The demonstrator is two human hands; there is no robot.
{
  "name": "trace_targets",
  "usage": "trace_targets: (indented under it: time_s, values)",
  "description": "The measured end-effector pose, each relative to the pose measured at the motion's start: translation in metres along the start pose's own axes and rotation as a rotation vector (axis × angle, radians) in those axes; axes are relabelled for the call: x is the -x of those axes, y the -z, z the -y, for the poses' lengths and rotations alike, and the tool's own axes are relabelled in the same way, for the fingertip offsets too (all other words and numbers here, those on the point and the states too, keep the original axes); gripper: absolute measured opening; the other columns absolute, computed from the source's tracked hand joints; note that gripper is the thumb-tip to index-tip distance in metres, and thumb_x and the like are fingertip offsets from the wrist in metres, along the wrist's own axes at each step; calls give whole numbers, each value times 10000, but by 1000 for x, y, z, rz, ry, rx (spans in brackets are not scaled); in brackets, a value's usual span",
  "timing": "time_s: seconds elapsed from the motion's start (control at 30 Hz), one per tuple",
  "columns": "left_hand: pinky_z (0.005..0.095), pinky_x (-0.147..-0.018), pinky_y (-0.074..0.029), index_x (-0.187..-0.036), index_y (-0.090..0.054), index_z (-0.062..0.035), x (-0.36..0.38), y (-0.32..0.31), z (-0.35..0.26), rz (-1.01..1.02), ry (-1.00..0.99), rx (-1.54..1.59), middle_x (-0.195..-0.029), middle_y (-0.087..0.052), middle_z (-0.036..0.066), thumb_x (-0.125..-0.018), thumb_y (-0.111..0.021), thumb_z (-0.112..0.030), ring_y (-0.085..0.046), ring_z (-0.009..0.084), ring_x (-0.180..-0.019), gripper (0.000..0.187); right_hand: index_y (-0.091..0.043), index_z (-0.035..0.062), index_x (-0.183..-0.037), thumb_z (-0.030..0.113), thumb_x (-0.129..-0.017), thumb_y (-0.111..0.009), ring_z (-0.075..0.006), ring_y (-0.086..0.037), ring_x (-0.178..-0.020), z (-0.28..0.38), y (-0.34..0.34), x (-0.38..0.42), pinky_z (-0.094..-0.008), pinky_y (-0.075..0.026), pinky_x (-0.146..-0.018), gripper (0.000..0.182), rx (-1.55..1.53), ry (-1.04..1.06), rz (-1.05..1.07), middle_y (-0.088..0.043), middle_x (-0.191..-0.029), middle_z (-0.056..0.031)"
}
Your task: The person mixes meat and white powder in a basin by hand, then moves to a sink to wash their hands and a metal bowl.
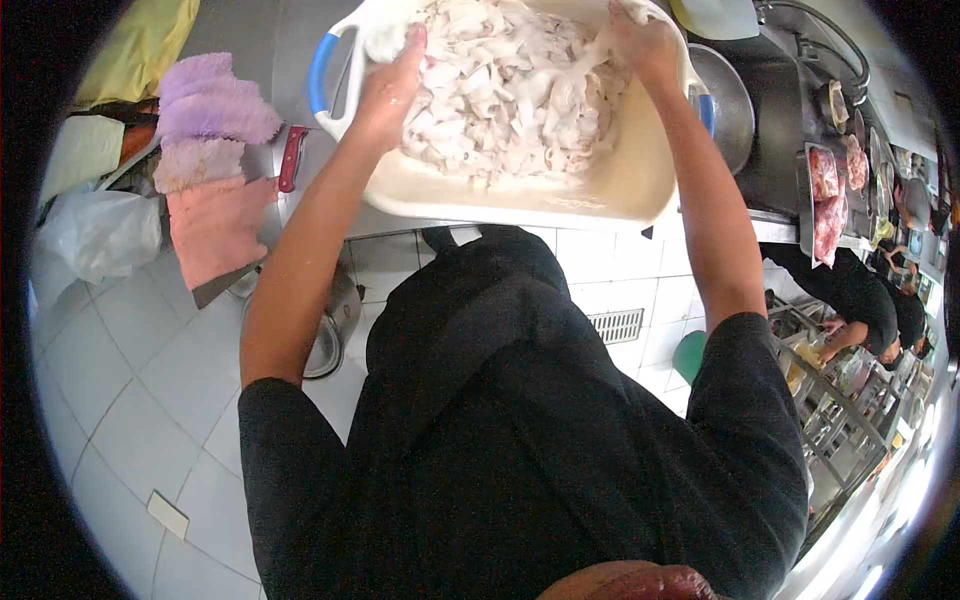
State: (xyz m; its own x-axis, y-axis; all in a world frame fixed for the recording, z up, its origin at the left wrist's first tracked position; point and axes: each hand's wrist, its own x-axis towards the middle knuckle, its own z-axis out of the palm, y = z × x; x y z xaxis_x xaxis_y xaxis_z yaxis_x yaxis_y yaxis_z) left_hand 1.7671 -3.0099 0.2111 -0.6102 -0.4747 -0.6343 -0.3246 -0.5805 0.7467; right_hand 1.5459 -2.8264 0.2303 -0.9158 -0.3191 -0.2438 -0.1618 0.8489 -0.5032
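Observation:
A large cream basin (620, 195) with blue-edged handles stands in front of me, filled with a heap of wet, pale, soft-looking strips (510, 90) that could be sliced tripe or meat. At the basin's left side, my left hand (392, 92) is closed around a clump of the strips, its thumb pointing up. My right hand (643, 45) is at the far right of the heap, its fingers curled down on some strips and partly hidden. Some strips look smeared by motion.
Left of the basin lie a red-handled knife (292, 158) and purple and pink cloths (215, 100), near a white plastic bag (105, 235). On the right are a metal bowl (725, 105), a sink (770, 110) and a tray of red meat (826, 200). Another person (850, 300) works farther right.

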Motion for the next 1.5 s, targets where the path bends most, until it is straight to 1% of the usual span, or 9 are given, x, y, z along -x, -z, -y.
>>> trace_targets:
  time_s: [0.1, 0.27, 0.47, 0.53, 0.67, 0.77, 1.03, 1.33, 1.5]
  values:
    - [374, -874, -466, -1083, -585, 58, 0, 7, 27, 169, 66, -92, -1203, -503, 201, -787, -677, -429, -503, 230, -1095, 577, -502, 146, -1287, 368, -906, -475, -216, -561, -1062, -99, -70, -34, -316, -433, -908, 442, -56, 565, 261, -544, -1239, -135]
    - [444, -958, -439, -1208, -516, 62, 19, -20, 33, 465, 147, -401, -1293, -468, 210, -772, -703, -419, -455, 271, -1213, 675, -468, 79, -1315, 612, -791, -538, -361, -350, -1278, -26, -62, 57, -476, -316, -1014, 751, -389, -224, 674, -370, -1404, -174]
    - [286, -693, -550, -997, -615, 103, 23, -34, 38, 467, 262, -46, -963, -651, 164, -666, -813, -149, -652, 217, -832, 461, -601, 82, -1170, 431, -795, -616, -186, -602, -966, -29, -76, 82, -279, -457, -819, 512, -929, -156, 957, -605, -1154, -149]
    - [282, -663, -557, -994, -614, 102, 19, -34, 44, 489, 200, -65, -917, -659, 160, -665, -805, -105, -660, 215, -789, 433, -625, 92, -1130, 359, -828, -581, -197, -614, -935, -43, -76, 67, -272, -462, -806, 406, -670, 358, 937, -631, -1091, -148]
    - [292, -657, -561, -978, -628, 86, 38, -41, 25, 478, -32, -26, -864, -666, 155, -660, -780, -21, -662, 210, -763, 368, -658, 106, -1068, 293, -908, -473, -247, -628, -876, 25, -13, 100, -298, -471, -813, 307, -229, -19, 718, -661, -1001, -131]
    - [286, -647, -550, -986, -640, 71, 33, -44, 21, 375, -147, -8, -857, -670, 131, -673, -766, -9, -654, 185, -743, 346, -646, 100, -1080, 380, -922, -435, -304, -616, -896, 43, 3, 103, -349, -467, -823, 384, 310, 544, 402, -653, -1026, -123]
    - [293, -684, -523, -1082, -591, 59, 45, -31, -37, 359, -318, 44, -949, -649, 103, -766, -738, -218, -633, 166, -804, 445, -603, -57, -1044, 555, -816, -551, -305, -599, -938, 42, -23, 39, -383, -456, -765, 656, -352, 243, -138, -637, -1010, -188]
    - [321, -853, -514, -1176, -514, 110, 14, 4, 35, 267, 72, -584, -1267, -491, 226, -777, -664, -485, -582, 261, -1045, 732, -500, 61, -1235, 471, -866, -517, -237, -501, -1050, -43, -50, -4, -380, -426, -891, 553, -814, -260, 543, -541, -1138, -107]
    - [318, -839, -516, -1075, -591, 101, -5, -42, 65, 460, 227, -267, -1092, -623, 166, -747, -746, -206, -614, 219, -979, 475, -329, 160, -1410, 515, -902, -389, -318, -226, -1346, -54, -74, 51, -421, -228, -1079, 622, -414, 226, 778, -267, -1467, -134]
